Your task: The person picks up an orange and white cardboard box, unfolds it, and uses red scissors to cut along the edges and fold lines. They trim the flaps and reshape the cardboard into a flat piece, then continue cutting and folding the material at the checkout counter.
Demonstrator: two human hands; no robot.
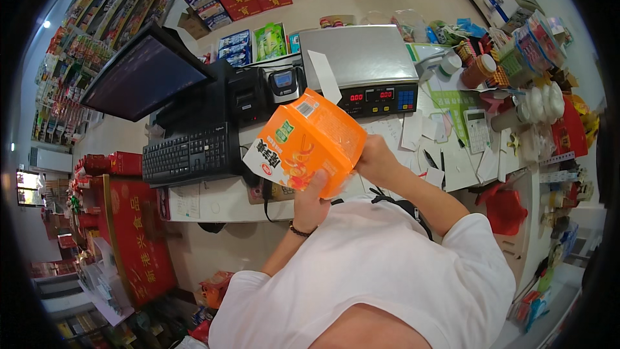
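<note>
An orange and white cardboard food box [310, 139] is held tilted above the counter's front edge, in front of my chest. My left hand [312, 201] grips its lower edge, thumb lying on the printed face; a dark bead bracelet circles that wrist. At the box's right end my right hand [376, 158] is closed, with its fingertips partly hidden behind the box. Crinkled clear film seems to catch the light on that side. Just beyond the box stands a weighing scale [358, 58] with a steel platform and a lit red display; a strip of white paper [324, 76] rests across it.
To the left stand a monitor [152, 74], a black keyboard [189, 158] and a small card terminal [285, 84]. On the right lie a white calculator [477, 130], pens and loose papers, near a brown-lidded jar [478, 71]. Snack boxes line the counter's far edge.
</note>
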